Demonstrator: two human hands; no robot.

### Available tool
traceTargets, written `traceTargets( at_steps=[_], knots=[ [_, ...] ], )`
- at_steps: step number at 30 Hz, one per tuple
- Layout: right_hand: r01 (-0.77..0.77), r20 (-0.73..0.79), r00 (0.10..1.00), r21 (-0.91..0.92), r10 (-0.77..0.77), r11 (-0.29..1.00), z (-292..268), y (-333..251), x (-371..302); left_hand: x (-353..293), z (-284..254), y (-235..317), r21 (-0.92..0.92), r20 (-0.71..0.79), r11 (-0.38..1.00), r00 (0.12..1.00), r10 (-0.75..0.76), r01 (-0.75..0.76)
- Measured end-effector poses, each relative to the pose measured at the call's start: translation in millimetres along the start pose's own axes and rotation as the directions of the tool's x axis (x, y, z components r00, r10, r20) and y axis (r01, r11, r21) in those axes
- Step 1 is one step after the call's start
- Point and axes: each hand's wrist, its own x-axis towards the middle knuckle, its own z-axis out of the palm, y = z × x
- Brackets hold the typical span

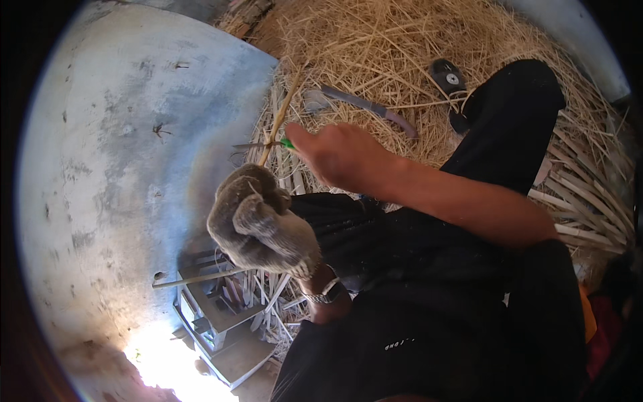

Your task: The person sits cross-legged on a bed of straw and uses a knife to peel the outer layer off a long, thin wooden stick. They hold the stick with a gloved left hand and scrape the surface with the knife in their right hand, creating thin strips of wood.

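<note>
My left hand [258, 221], in a grey knit glove with a metal-banded watch at the wrist, is closed round a thin tan stick [280, 119]. The stick slants up and away from the fist. My bare right hand [341, 155] grips a small knife with a green handle [287, 143]. Its narrow blade [251, 145] points left and crosses the stick just above the glove. Whether the edge bites into the stick cannot be made out. A pale stick end [194, 278] shows below the glove; the fist hides whether it is the same stick.
A long curved blade with a brownish handle [400, 123] lies on the straw-like shavings [375, 40] ahead. Beyond my bent knee is a black shoe [447, 75]. Split strips [583, 194] lie at right. A wooden frame [221, 321] stands lower left by the pale wall [134, 154].
</note>
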Motion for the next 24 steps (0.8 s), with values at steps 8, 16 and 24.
traceTargets(
  at_steps=[8,16,24],
  knots=[
    [-0.075,0.141,0.99,0.508,0.003,0.858,-34,-28,-4,17,-15,10,-0.19,0.061,0.976,0.99,0.124,-0.111],
    [-0.161,0.103,0.981,-0.054,0.165,0.986,-31,-39,-22,13,-18,-9,-0.378,0.283,0.909,0.913,0.294,-0.175],
    [-0.158,0.145,0.984,0.445,0.104,0.881,15,11,13,7,6,-13,0.005,0.039,0.999,0.998,-0.045,0.045]
  ],
)
